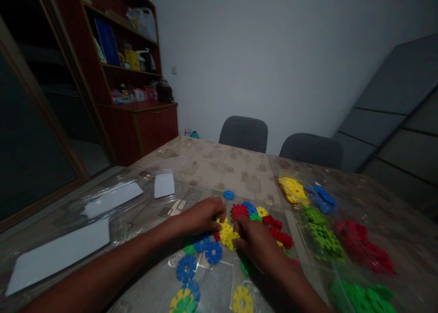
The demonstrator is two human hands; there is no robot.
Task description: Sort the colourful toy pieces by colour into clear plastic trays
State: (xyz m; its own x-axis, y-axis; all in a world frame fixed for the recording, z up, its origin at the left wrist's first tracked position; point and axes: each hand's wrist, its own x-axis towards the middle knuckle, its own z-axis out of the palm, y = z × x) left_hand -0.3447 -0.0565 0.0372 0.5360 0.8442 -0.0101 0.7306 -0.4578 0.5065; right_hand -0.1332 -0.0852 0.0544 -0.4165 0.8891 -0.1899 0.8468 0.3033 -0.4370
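Several yellow notched discs (227, 235), flower-shaped interlocking pieces, are bunched between my two hands just above or on the table. My left hand (207, 215) reaches in from the left with its fingers curled down onto the upper left edge of the bunch. From the right, my right hand (255, 235) pinches the bunch's right edge between thumb and fingers. A small red piece (216, 236) shows beside the left fingertips. Close below lie blue notched discs (214, 253) and a green one (189, 249). Just beyond the hands is a red square piece (240, 211).
Plastic packs of yellow (293, 190), blue (321, 198), lime (323, 240), red (364, 247) and green pieces (366, 297) line the right side. Clear trays with white cards (58, 256) lie left. A loose yellow disc (242, 299) is near me. Grey chairs (243, 133) stand beyond the patterned table (236, 167).
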